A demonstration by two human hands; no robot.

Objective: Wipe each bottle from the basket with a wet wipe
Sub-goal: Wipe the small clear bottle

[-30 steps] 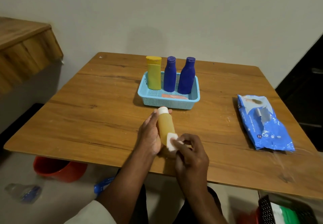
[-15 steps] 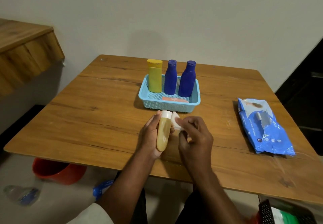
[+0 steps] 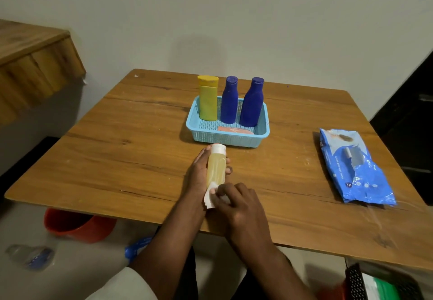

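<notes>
The left hand [image 3: 199, 173] holds the amber bottle [image 3: 216, 167] with its white cap pointing toward the basket [image 3: 206, 135], and the right hand [image 3: 239, 206] pinches the wet wipe [image 3: 210, 196] at the bottle's near end.

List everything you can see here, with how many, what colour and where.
table: 1, wooden, centre
basket: 1, light blue, on table
yellow bottle: 1, upright in basket
blue bottles: 2, upright in basket
orange packet: 1, flat in basket
amber bottle: 1, white cap, held
wet wipe: 1, white, at bottle's base
wipes pack: 1, blue, table right
bucket: 1, red, floor
left hand: holds amber bottle
right hand: pinches wet wipe
</notes>
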